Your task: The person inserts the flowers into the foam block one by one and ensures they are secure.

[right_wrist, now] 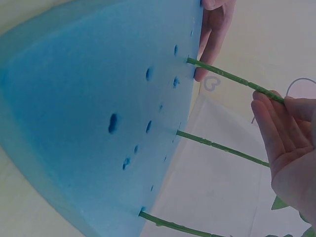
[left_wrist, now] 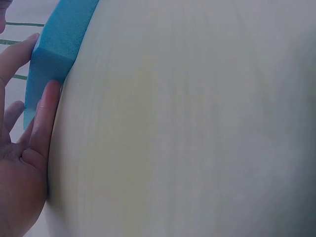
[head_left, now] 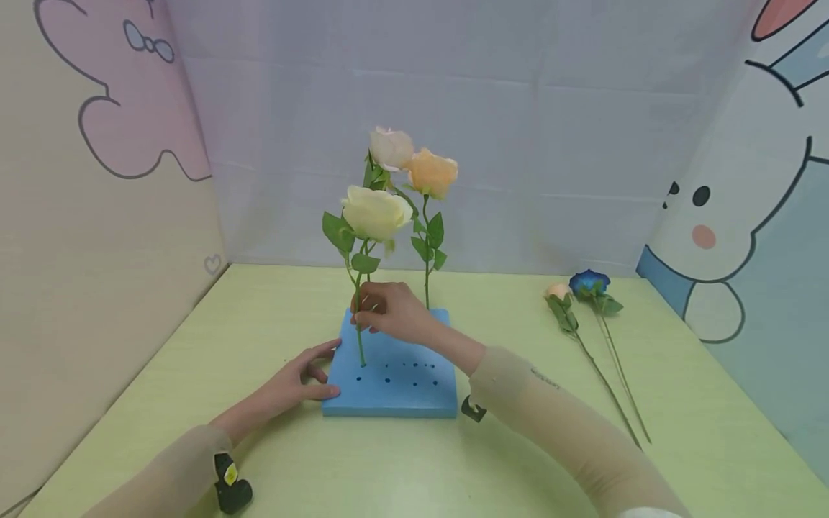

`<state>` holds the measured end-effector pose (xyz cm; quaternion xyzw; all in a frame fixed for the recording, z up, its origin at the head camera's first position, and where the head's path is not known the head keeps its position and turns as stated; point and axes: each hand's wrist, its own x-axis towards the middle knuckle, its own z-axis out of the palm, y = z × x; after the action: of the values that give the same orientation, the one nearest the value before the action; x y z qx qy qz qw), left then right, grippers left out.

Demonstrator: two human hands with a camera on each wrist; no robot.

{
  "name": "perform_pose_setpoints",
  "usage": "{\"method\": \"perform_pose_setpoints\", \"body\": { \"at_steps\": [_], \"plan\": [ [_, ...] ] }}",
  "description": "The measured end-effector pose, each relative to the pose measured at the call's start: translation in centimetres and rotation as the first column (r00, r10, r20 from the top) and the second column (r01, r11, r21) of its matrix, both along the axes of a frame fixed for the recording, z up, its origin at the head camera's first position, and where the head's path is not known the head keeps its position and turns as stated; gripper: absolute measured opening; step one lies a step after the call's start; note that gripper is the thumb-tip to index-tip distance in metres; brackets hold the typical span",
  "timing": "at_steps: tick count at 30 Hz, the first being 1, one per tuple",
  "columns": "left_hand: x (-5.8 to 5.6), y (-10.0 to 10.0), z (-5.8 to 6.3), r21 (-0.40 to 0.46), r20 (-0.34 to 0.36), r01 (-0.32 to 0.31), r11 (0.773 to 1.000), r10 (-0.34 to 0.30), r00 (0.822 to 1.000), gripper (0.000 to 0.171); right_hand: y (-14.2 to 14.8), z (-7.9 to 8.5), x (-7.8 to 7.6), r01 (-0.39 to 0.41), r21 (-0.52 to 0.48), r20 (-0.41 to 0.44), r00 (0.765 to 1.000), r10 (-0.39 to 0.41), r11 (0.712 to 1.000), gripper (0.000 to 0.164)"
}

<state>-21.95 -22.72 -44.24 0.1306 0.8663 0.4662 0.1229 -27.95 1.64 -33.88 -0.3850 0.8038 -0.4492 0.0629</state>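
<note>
My right hand (head_left: 398,311) pinches the stem of a creamy white rose (head_left: 377,213) between thumb and fingers, partway below the leaves. The rose stands upright, its lower stem end at a hole in the blue foam board (head_left: 401,352). In the right wrist view the green stem (right_wrist: 222,73) meets the board surface near its edge. My left hand (head_left: 294,380) rests at the board's left side, fingers extended along the edge and thumb at the front corner. A pale pink rose (head_left: 391,149) and a peach rose (head_left: 432,174) stand in the board's far part.
On the table to the right lie a blue rose (head_left: 589,282) and a pale peach rose (head_left: 558,291), stems toward me. Several small holes dot the board's near half. A pale cloth (head_left: 550,144) hangs behind the table, with printed cartoon panels at both sides.
</note>
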Motion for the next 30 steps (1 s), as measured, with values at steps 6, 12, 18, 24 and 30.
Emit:
{"method": "perform_pose_setpoints", "body": {
  "at_steps": [6, 12, 18, 24, 30],
  "plan": [
    [-0.11, 0.08, -0.02, 0.003, -0.005, 0.001, 1.000, -0.001, 1.000, 0.084, 0.01, -0.18, -0.12, -0.004, 0.064, 0.040, 0.999, 0.002, 0.998, 0.004],
    [-0.12, 0.00, -0.10, 0.007, -0.011, 0.005, 1.000, -0.005, 1.000, 0.084, 0.02, -0.55, -0.20, -0.023, 0.082, 0.047, 0.999, 0.019, 0.996, 0.004],
    [-0.22, -0.10, -0.10, -0.003, -0.014, 0.001, 1.000, -0.001, 1.000, 0.084, -0.01, -0.67, -0.15, -0.019, 0.098, 0.031, 0.999, 0.016, 0.995, 0.005],
    [-0.10, -0.11, -0.12, 0.011, 0.000, 0.007, 1.000, -0.007, 1.000, 0.084, 0.02, -0.71, -0.10, -0.010, 0.118, 0.043, 0.999, 0.005, 0.993, 0.005],
    [-0.02, -0.09, -0.06, 0.017, -0.001, 0.007, 1.000, -0.006, 1.000, 0.084, 0.05, -0.71, -0.15, -0.016, 0.121, 0.068, 0.998, 0.008, 0.992, 0.005]
  ]
}}
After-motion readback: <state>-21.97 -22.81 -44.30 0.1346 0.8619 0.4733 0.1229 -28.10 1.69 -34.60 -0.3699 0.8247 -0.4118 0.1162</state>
